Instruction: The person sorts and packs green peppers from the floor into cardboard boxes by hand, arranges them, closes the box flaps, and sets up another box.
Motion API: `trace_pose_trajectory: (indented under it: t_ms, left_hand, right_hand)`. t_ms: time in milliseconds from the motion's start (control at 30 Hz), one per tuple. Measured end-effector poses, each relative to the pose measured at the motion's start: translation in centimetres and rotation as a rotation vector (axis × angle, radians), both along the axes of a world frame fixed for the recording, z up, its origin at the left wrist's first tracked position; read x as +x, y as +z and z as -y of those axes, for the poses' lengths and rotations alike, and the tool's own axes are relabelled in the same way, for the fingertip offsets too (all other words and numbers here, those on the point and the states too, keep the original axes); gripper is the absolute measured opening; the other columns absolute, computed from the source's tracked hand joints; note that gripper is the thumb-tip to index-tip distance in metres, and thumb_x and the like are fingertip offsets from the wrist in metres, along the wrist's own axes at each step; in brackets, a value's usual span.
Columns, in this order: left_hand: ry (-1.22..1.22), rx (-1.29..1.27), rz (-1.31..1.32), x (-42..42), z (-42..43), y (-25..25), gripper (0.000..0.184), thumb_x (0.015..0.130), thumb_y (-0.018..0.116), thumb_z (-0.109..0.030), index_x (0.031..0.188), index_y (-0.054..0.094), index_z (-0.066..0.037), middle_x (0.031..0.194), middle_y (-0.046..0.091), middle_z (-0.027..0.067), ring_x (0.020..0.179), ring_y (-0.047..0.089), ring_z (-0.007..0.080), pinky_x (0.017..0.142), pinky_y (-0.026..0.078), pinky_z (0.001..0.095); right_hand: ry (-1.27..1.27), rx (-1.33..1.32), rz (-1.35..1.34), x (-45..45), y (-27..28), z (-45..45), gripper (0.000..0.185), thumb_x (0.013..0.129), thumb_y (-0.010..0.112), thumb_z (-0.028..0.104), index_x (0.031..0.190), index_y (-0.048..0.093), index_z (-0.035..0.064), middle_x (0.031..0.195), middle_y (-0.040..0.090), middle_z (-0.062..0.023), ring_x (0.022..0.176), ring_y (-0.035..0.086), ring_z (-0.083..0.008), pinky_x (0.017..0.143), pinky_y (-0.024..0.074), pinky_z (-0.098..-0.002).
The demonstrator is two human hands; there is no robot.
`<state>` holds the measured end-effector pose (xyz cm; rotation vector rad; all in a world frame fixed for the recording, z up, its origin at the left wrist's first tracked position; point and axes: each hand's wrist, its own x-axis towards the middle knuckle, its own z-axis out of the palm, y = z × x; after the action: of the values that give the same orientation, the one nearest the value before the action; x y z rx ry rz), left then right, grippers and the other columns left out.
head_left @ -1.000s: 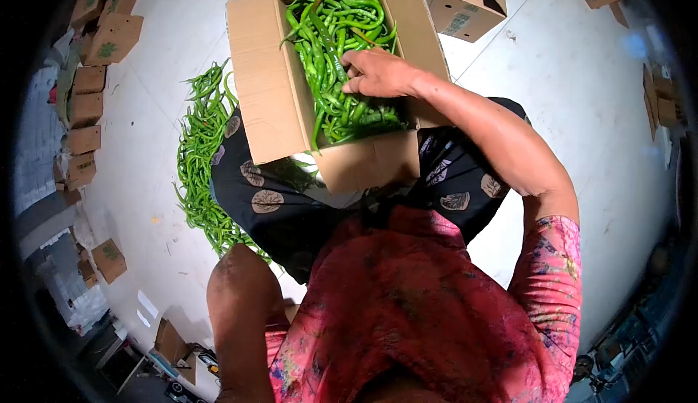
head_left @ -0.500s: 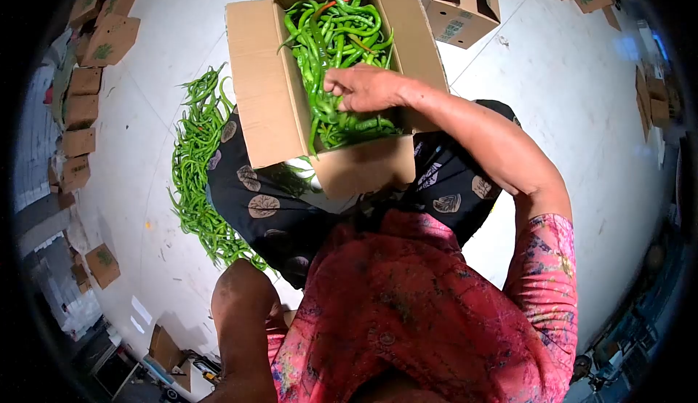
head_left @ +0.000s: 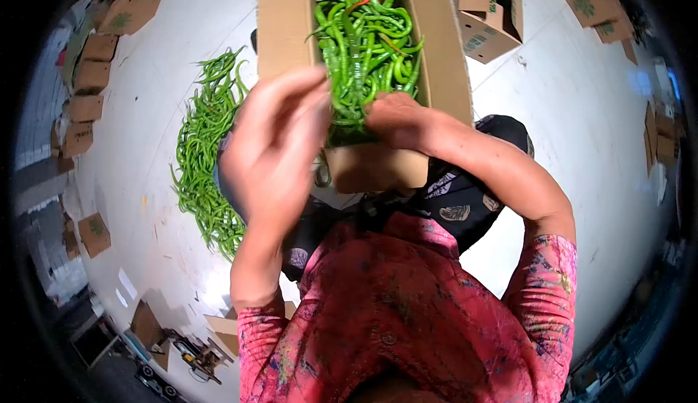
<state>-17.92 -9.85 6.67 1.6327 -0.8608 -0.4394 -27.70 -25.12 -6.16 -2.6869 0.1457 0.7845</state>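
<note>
- At the knees, an open carton [head_left: 283, 36] holds green peppers [head_left: 369, 50].
- Left hand [head_left: 273, 145]: blurred near the carton, fingers loosely extended.
- Right hand [head_left: 396, 118]: curled against the peppers, grip impossible to tell.

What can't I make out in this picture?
Head view: left hand, blurred; whether it holds anything is unclear.
Head view: right hand, fingertips hidden beneath the hand itself.
Head view: open box, bottom hidden by peppers.
Head view: far carton, cut off by top edge.
</note>
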Motion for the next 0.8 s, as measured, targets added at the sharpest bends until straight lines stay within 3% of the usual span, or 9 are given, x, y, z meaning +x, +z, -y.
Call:
trace_pose_trajectory:
  t_ms: [67, 100, 167, 267, 333, 433, 467, 600, 800]
  left_hand:
    - [-0.158, 0.232, 0.155, 2.4, 3.5, -6.5, 0.032, 0.083, 0.071, -0.009, 0.113, 0.063, -0.003, 0.100, 0.063, 0.0114, 0.086, 0.062, 0.0174, 0.072, 0.051, 0.0288]
    - [-0.203, 0.260, 0.311, 3.0, 4.6, -10.1, 0.038, 0.082, 0.071, -0.015, 0.117, 0.061, -0.004, 0.102, 0.063, 0.0152, 0.090, 0.063, 0.0252, 0.076, 0.052, 0.0362]
    - [-0.173, 0.176, 0.709, 3.3, 5.6, -15.4, 0.049, 0.082, 0.070, -0.022, 0.125, 0.056, -0.003, 0.100, 0.062, 0.0194, 0.088, 0.062, 0.0324, 0.079, 0.051, 0.0409]
    - [-0.145, 0.271, 0.752, 2.3, 6.1, -19.3, 0.046, 0.078, 0.067, -0.016, 0.122, 0.056, -0.007, 0.094, 0.058, 0.0176, 0.080, 0.059, 0.0367, 0.069, 0.052, 0.0479]
    - [-0.212, 0.348, 0.877, 1.0, 5.4, -20.1, 0.046, 0.074, 0.062, -0.008, 0.120, 0.057, -0.009, 0.086, 0.057, 0.0170, 0.072, 0.059, 0.0350, 0.057, 0.052, 0.0470]
    - [-0.290, 0.380, 0.720, 3.5, 4.8, -19.9, 0.040, 0.078, 0.058, -0.005, 0.118, 0.062, -0.006, 0.091, 0.063, 0.0195, 0.075, 0.064, 0.0369, 0.069, 0.056, 0.0444]
    - [-0.150, 0.238, 0.537, 4.4, 5.2, -19.9, 0.036, 0.079, 0.056, -0.004, 0.113, 0.066, -0.008, 0.096, 0.066, 0.0201, 0.079, 0.066, 0.0382, 0.070, 0.056, 0.0433]
    - [-0.459, 0.458, 0.642, 2.4, 3.1, -22.4, 0.034, 0.081, 0.059, -0.012, 0.115, 0.065, -0.013, 0.097, 0.069, 0.0179, 0.085, 0.067, 0.0363, 0.073, 0.056, 0.0428]
    - [-0.476, 0.636, 0.642, 4.0, 4.6, -14.0, 0.039, 0.086, 0.059, -0.021, 0.125, 0.057, -0.016, 0.087, 0.068, 0.0197, 0.080, 0.065, 0.0404, 0.071, 0.052, 0.0503]
  right_hand:
    - [-0.018, -0.030, -0.121, 0.2, 0.6, -0.1, 0.021, 0.072, 0.061, 0.004, 0.092, 0.068, 0.0042, 0.108, 0.062, -0.0160, 0.099, 0.063, -0.0352, 0.079, 0.0524, -0.0436]
    - [-0.029, -0.046, -0.185, 0.0, 0.7, 0.0, 0.022, 0.073, 0.061, 0.003, 0.094, 0.068, 0.0040, 0.107, 0.062, -0.0159, 0.098, 0.063, -0.0360, 0.077, 0.0529, -0.0440]
    - [-0.080, -0.058, 0.016, -1.3, -0.7, 0.6, 0.021, 0.077, 0.059, 0.004, 0.094, 0.071, 0.0065, 0.103, 0.065, -0.0153, 0.096, 0.064, -0.0345, 0.078, 0.0537, -0.0430]
    - [-0.131, -0.014, 0.150, -2.0, -0.8, 0.2, 0.027, 0.075, 0.063, 0.005, 0.101, 0.068, 0.0066, 0.106, 0.062, -0.0142, 0.102, 0.060, -0.0347, 0.083, 0.0521, -0.0436]
    - [-0.098, 0.019, 0.066, -1.7, 0.2, 0.2, 0.032, 0.074, 0.065, 0.005, 0.106, 0.064, 0.0072, 0.110, 0.059, -0.0126, 0.108, 0.056, -0.0342, 0.088, 0.0505, -0.0427]
    - [-0.067, -0.014, 0.065, -1.7, 0.1, 0.4, 0.028, 0.075, 0.064, 0.005, 0.103, 0.065, 0.0075, 0.108, 0.060, -0.0129, 0.107, 0.058, -0.0338, 0.087, 0.0513, -0.0424]
    - [-0.088, -0.045, 0.109, -1.8, -0.2, 0.6, 0.023, 0.079, 0.060, 0.007, 0.101, 0.067, 0.0082, 0.106, 0.062, -0.0136, 0.105, 0.059, -0.0331, 0.086, 0.0516, -0.0427]
    - [-0.149, -0.111, 0.211, -2.4, -1.2, 1.3, 0.021, 0.085, 0.053, 0.010, 0.095, 0.071, 0.0086, 0.101, 0.066, -0.0153, 0.101, 0.062, -0.0317, 0.084, 0.0528, -0.0426]
    - [-0.238, -0.133, 0.271, -2.0, 0.9, 1.3, 0.023, 0.086, 0.052, 0.008, 0.102, 0.067, 0.0023, 0.109, 0.060, -0.0166, 0.106, 0.059, -0.0326, 0.086, 0.0522, -0.0427]
